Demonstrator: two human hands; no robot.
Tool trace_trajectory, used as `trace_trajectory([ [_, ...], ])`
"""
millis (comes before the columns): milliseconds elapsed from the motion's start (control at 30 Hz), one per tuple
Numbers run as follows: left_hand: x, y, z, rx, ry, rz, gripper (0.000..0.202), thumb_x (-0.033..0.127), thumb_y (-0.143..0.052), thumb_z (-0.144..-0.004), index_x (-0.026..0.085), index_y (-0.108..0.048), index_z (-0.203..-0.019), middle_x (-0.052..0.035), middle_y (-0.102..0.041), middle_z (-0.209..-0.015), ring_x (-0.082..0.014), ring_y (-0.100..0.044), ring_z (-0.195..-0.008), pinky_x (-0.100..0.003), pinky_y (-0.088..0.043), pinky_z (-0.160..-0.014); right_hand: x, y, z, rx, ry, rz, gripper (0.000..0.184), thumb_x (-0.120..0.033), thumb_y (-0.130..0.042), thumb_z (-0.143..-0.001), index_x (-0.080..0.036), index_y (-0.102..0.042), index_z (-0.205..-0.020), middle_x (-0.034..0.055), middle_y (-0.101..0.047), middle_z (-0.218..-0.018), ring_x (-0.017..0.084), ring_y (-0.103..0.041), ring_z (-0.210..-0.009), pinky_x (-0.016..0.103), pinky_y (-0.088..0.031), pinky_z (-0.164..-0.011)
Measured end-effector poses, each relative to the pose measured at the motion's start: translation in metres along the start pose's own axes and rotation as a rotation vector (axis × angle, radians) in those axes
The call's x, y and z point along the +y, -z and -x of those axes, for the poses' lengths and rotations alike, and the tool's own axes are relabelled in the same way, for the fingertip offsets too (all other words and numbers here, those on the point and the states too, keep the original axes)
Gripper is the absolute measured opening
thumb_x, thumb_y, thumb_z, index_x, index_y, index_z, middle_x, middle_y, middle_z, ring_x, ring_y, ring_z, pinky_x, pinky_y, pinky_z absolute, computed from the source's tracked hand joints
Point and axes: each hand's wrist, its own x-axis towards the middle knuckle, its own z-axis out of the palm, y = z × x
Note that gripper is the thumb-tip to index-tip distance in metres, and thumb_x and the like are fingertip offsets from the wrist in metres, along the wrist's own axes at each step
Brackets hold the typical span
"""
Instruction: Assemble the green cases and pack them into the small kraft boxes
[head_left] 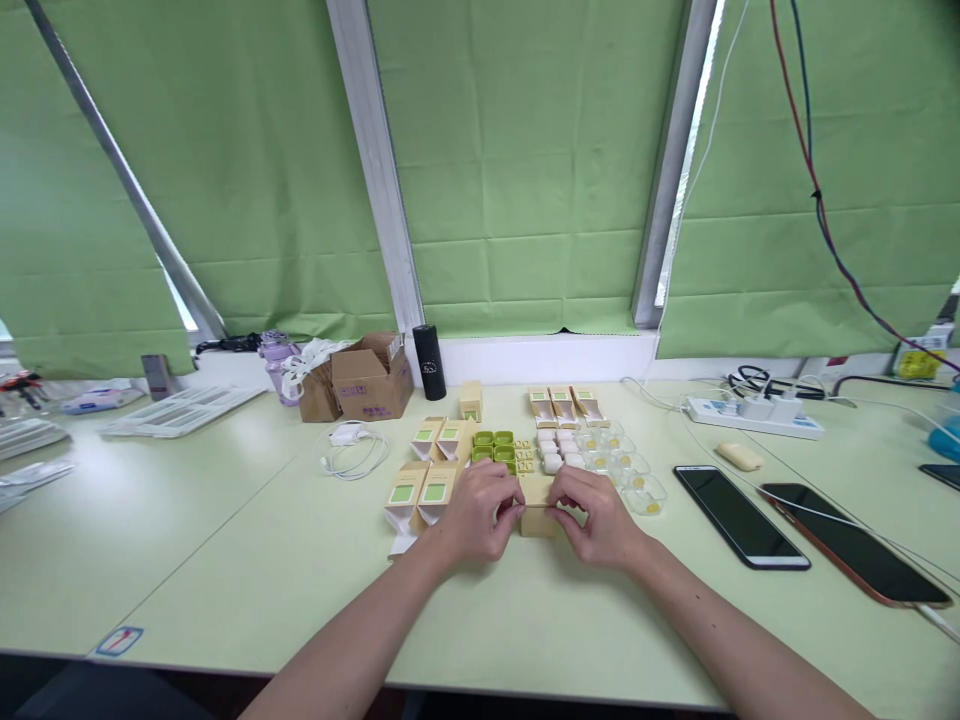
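A small tan cardboard box stands between my hands on the table. My left hand pinches its left edge near the top flap, and my right hand pinches the right edge. Left of it lie several flat-folded cartons with green windows. Just behind are green square cups, partly hidden by my left hand, and tiny yellow pieces. White rounded pieces sit in rows behind the box. Clear plastic cups with yellow centres stand to the right.
Three cartons and one closed carton stand further back. A brown cardboard box and black bottle are by the wall. Two phones, an earbud case, cables and a power strip lie right.
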Motion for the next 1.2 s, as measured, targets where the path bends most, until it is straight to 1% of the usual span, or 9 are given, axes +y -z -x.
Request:
trace_trajectory([
  [167, 0.002, 0.000, 0.000, 0.025, -0.023, -0.008, 0.010, 0.013, -0.061, -0.086, 0.021, -0.059, -0.079, -0.0021, -0.057, -0.069, -0.0198, -0.052, -0.068, -0.036, -0.035, -0.068, 0.001, -0.002, 0.001, 0.042, 0.052, -0.001, 0.017, -0.007, -0.059, -0.086, -0.023, -0.057, -0.084, -0.0008, -0.056, -0.074, 0.016, -0.051, -0.066, 0.029, -0.032, -0.060],
  [467, 0.000, -0.002, 0.000, 0.004, 0.006, -0.011, 0.008, 0.016, -0.062, -0.088, 0.020, -0.062, -0.082, -0.0019, -0.060, -0.071, -0.0199, -0.054, -0.070, -0.036, -0.037, -0.069, -0.001, 0.001, -0.001, 0.024, 0.053, -0.011, 0.019, -0.005, -0.059, -0.085, -0.023, -0.055, -0.080, -0.0017, -0.057, -0.072, 0.015, -0.050, -0.065, 0.028, -0.031, -0.060],
  [533, -0.002, -0.004, 0.000, 0.036, 0.048, -0.043, 0.008, 0.017, -0.059, -0.092, 0.020, -0.066, -0.089, -0.0029, -0.062, -0.074, -0.0208, -0.056, -0.072, -0.036, -0.040, -0.071, 0.000, 0.002, -0.001, 0.004, 0.039, -0.005, 0.018, -0.006, -0.059, -0.085, -0.023, -0.057, -0.084, -0.0013, -0.057, -0.074, 0.016, -0.052, -0.067, 0.028, -0.033, -0.061],
  [633, -0.007, -0.008, -0.001, 0.082, 0.162, -0.144, 0.025, 0.015, -0.053, -0.098, 0.019, -0.073, -0.112, -0.0065, -0.065, -0.083, -0.0237, -0.060, -0.080, -0.038, -0.045, -0.075, 0.001, 0.004, 0.000, -0.032, 0.002, 0.016, 0.019, -0.008, -0.061, -0.084, -0.023, -0.058, -0.095, -0.0003, -0.060, -0.080, 0.017, -0.055, -0.071, 0.029, -0.036, -0.064],
  [700, -0.010, -0.011, -0.001, 0.063, 0.209, -0.199, 0.033, 0.011, -0.053, -0.097, 0.018, -0.075, -0.119, -0.0085, -0.065, -0.086, -0.0260, -0.062, -0.085, -0.040, -0.047, -0.076, 0.002, 0.006, 0.000, -0.067, -0.030, 0.025, 0.024, -0.010, -0.062, -0.083, -0.023, -0.058, -0.102, 0.0006, -0.061, -0.085, 0.018, -0.056, -0.074, 0.030, -0.039, -0.066],
  [867, -0.012, -0.011, -0.001, 0.019, 0.195, -0.181, 0.031, 0.004, -0.056, -0.087, 0.018, -0.078, -0.102, -0.0076, -0.060, -0.082, -0.0261, -0.061, -0.085, -0.040, -0.048, -0.075, 0.002, 0.015, -0.003, -0.136, -0.099, 0.037, 0.038, -0.010, -0.062, -0.080, -0.024, -0.055, -0.114, 0.0016, -0.061, -0.092, 0.020, -0.057, -0.078, 0.031, -0.041, -0.067],
  [967, -0.009, -0.009, -0.002, 0.045, 0.187, -0.141, 0.024, 0.002, -0.056, -0.084, 0.019, -0.072, -0.081, -0.0064, -0.058, -0.079, -0.0243, -0.059, -0.081, -0.039, -0.046, -0.073, 0.003, 0.020, -0.005, -0.149, -0.148, 0.074, 0.047, -0.006, -0.057, -0.075, -0.024, -0.053, -0.118, 0.0035, -0.061, -0.099, 0.022, -0.059, -0.085, 0.032, -0.042, -0.070],
  [1033, -0.008, -0.008, -0.002, 0.057, 0.192, -0.131, 0.024, 0.001, -0.056, -0.083, 0.020, -0.068, -0.075, -0.0059, -0.058, -0.077, -0.0240, -0.058, -0.080, -0.039, -0.046, -0.074, 0.003, 0.024, -0.005, -0.137, -0.164, 0.090, 0.049, -0.005, -0.054, -0.073, -0.025, -0.053, -0.118, 0.0042, -0.061, -0.102, 0.023, -0.059, -0.087, 0.033, -0.043, -0.072],
  [1200, -0.008, -0.008, -0.002, 0.050, 0.208, -0.142, 0.035, 0.001, -0.056, -0.085, 0.019, -0.077, -0.105, -0.0078, -0.060, -0.085, -0.0264, -0.060, -0.087, -0.040, -0.048, -0.075, -0.004, 0.024, -0.006, -0.160, -0.119, 0.025, 0.045, -0.020, -0.062, -0.085, -0.025, -0.052, -0.129, 0.0063, -0.060, -0.107, 0.026, -0.059, -0.093, 0.037, -0.047, -0.076],
])
